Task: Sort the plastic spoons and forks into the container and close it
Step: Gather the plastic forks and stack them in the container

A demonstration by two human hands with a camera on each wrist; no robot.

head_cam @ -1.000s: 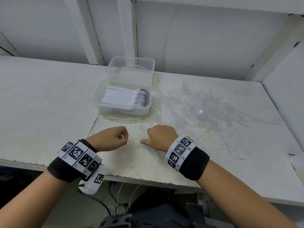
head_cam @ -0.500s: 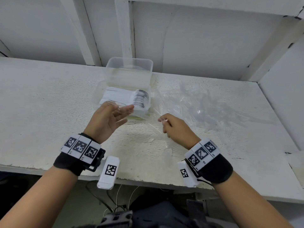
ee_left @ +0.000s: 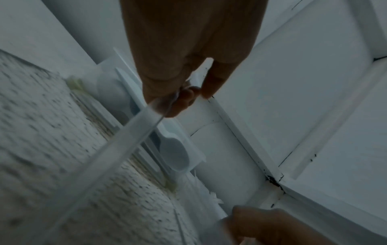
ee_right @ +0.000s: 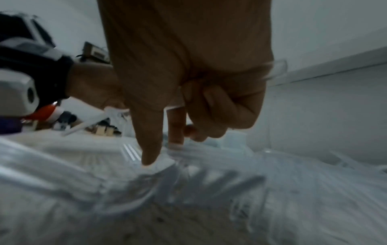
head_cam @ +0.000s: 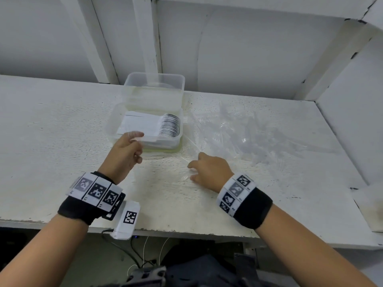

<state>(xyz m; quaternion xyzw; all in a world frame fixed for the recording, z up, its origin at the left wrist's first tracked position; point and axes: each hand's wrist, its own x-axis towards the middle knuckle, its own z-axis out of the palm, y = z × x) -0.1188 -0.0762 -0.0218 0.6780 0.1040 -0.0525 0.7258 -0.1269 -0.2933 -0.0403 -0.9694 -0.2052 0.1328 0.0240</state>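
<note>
A clear container (head_cam: 116,129) holds a stack of white plastic spoons (head_cam: 169,125); a second clear tub (head_cam: 154,88) stands empty right behind it. My left hand (head_cam: 134,139) hovers at the container's front left rim. In the left wrist view it (ee_left: 184,97) pinches a clear plastic utensil (ee_left: 125,140) by one end; fork or spoon, I cannot tell. My right hand (head_cam: 194,168) is down on the table among loose clear utensils (head_cam: 238,137). The right wrist view shows its thumb and index finger touching them, the other fingers curled round a clear piece (ee_right: 276,66).
A pale green edge (head_cam: 163,150) shows under the container's front. White wall and posts rise close behind the tubs, and a side wall closes the right end of the white table (head_cam: 51,152). The table's front edge is just behind my wrists.
My left hand went forward from the table's middle to the container's front rim. My right hand rose with a clear utensil, then dropped back onto the loose clear utensils.
</note>
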